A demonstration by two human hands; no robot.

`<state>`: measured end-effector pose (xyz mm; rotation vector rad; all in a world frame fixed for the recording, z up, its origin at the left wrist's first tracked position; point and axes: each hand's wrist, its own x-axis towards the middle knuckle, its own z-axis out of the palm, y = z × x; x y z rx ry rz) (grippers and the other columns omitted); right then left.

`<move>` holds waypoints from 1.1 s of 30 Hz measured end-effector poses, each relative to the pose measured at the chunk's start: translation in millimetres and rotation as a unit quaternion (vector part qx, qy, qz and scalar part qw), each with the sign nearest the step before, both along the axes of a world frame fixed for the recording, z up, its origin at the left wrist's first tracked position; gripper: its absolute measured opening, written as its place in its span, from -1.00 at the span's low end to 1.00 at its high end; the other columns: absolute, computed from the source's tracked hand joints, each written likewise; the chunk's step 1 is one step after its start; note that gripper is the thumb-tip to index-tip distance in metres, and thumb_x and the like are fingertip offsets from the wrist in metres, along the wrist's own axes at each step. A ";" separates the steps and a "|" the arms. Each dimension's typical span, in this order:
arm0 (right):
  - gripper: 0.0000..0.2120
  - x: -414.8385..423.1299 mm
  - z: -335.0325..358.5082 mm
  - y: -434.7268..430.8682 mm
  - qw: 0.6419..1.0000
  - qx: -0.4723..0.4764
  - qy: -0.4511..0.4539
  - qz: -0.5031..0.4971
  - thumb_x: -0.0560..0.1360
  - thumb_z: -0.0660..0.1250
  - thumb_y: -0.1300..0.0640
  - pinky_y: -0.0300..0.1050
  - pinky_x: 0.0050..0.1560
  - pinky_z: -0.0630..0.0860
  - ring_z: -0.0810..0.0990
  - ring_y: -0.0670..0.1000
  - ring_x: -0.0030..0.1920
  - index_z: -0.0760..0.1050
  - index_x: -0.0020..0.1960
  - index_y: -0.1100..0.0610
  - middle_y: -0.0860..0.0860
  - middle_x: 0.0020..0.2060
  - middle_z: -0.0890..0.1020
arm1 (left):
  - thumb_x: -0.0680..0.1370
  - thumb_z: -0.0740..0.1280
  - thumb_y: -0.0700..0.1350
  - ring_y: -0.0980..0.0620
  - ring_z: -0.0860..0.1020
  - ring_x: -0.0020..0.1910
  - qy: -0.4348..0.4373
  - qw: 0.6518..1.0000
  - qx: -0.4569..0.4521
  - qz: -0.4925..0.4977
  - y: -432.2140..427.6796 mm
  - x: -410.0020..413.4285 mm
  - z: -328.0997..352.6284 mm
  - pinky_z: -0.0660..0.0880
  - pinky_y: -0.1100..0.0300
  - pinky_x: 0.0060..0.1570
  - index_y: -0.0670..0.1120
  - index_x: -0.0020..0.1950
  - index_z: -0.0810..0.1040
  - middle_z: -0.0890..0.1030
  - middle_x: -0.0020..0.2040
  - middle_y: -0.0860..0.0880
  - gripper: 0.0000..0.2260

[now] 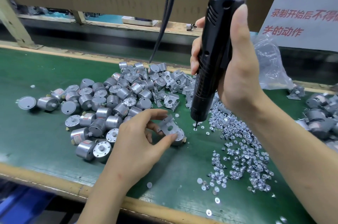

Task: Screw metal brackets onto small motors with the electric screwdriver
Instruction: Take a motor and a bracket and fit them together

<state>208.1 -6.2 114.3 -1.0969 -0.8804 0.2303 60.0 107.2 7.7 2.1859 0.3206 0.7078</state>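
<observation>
My left hand (139, 138) pinches a motor (180, 137) with a metal bracket (169, 125) laid over its face. The thumb lies along the near side and the fingertips curl over the bracket's far edge. The pair sits low on the green mat (36, 132), tilted a little toward me. My right hand (236, 70) wraps around the black electric screwdriver (210, 63), fingers curled round its far side and thumb up along the near side, holding it nearly upright. Its bit (195, 126) points down at the mat just right of the bracket, among a few stray screws; I cannot tell whether the tip touches one. The bit is apart from the bracket. To the right of the bit, a broad scatter of small silver screws (241, 152) spreads across the mat toward the near edge. Behind my left hand lies a heap of loose motors (102, 103), and just beyond it, near the screwdriver, a cluster of bare brackets (171, 99). At the far right edge sit more motors (321, 114), blurred. A crumpled clear plastic bag (270, 66) lies behind my right wrist, below a white sign (307, 8) with red characters. A dark cable (164, 22) hangs down to the left of the screwdriver.
</observation>
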 end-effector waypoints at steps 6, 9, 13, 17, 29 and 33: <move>-0.37 -5.8 -6.2 3.4 0.999 -0.026 -0.018 -0.019 0.64 -0.11 -0.15 -0.02 -0.37 0.48 0.49 0.12 -0.43 0.34 0.12 0.44 0.11 -0.31 0.52 | 0.38 0.57 -0.06 0.24 0.54 -0.10 0.022 0.997 0.069 -0.024 -8.2 0.1 0.1 0.38 0.46 -0.11 0.07 0.18 0.57 0.57 0.00 0.27 -0.60; -0.37 -9.0 -10.3 5.7 0.999 -0.036 -0.003 -0.015 0.63 -0.12 -0.17 0.05 -0.33 0.47 0.48 0.13 -0.41 0.39 0.07 0.39 0.11 -0.32 0.52 | 0.38 0.58 -0.08 0.29 0.50 -0.15 0.020 0.996 0.084 -0.027 -9.6 1.7 -0.5 0.34 0.49 -0.11 0.06 0.17 0.57 0.52 -0.05 0.29 -0.60; -0.41 -13.2 -9.8 6.4 0.999 -0.039 0.017 0.009 0.60 -0.14 -0.22 0.00 -0.32 0.47 0.48 0.12 -0.42 0.47 -0.05 0.19 0.08 -0.35 0.53 | 0.37 0.59 -0.08 0.31 0.48 -0.19 0.020 0.996 0.087 -0.029 -9.7 1.8 -2.4 0.32 0.51 -0.12 0.07 0.18 0.56 0.51 -0.05 0.28 -0.58; -0.39 -16.2 -10.3 6.2 0.998 -0.033 0.042 0.030 0.57 -0.15 -0.27 -0.05 -0.36 0.45 0.46 0.09 -0.44 0.49 -0.06 0.14 0.07 -0.37 0.53 | 0.37 0.58 -0.09 0.35 0.47 -0.21 0.020 0.996 0.087 -0.028 -10.2 1.9 -4.3 0.32 0.54 -0.12 0.07 0.18 0.57 0.51 -0.07 0.30 -0.58; -0.34 -29.1 -24.8 12.3 0.994 -0.002 0.043 0.099 0.54 -0.02 -0.48 -0.09 -0.37 0.42 0.44 0.05 -0.45 0.49 -0.01 0.09 0.01 -0.38 0.52 | 0.40 0.56 -0.07 0.23 0.56 -0.11 0.024 0.997 0.063 -0.031 -8.0 4.1 -10.8 0.34 0.52 -0.14 0.10 0.18 0.57 0.57 -0.04 0.24 -0.61; -0.40 -31.3 -28.8 13.7 0.994 0.008 0.033 0.105 0.38 0.08 -0.49 -0.09 -0.36 0.41 0.45 0.04 -0.45 0.53 -0.05 0.01 -0.03 -0.38 0.52 | 0.40 0.55 -0.08 0.21 0.56 -0.11 0.020 0.997 0.062 -0.034 -7.4 4.9 -11.6 0.35 0.51 -0.15 0.11 0.16 0.57 0.55 -0.09 0.23 -0.62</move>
